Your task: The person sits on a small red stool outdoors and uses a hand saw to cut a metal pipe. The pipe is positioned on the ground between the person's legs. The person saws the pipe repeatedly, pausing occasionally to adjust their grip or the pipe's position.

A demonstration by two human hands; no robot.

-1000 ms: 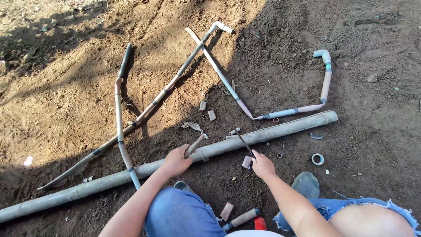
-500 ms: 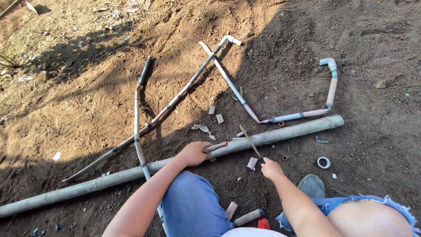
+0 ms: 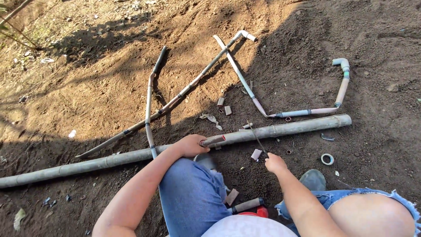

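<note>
A long grey pipe (image 3: 289,127) lies across the soil in front of my knees. My left hand (image 3: 190,145) rests on it and grips a short pipe piece (image 3: 213,141) with a reddish end, held flat against the long pipe. My right hand (image 3: 275,163) is just in front of the pipe, closed on a thin dark blade (image 3: 258,140) that slants up and to the left across the pipe. The two hands are about a hand's width apart.
Thin pipes (image 3: 193,83) lie crossed on the soil beyond, with a bent pipe with elbows (image 3: 342,85) at right. Small pipe offcuts (image 3: 224,106) and a tape roll (image 3: 327,159) are scattered about. A grey tube with a dark end (image 3: 245,205) lies between my knees, beside my shoe (image 3: 313,179).
My left hand has laid the short pipe piece, earlier angled upward, flat on the long pipe. My right hand keeps the blade and stays in front of the pipe. The view has shifted.
</note>
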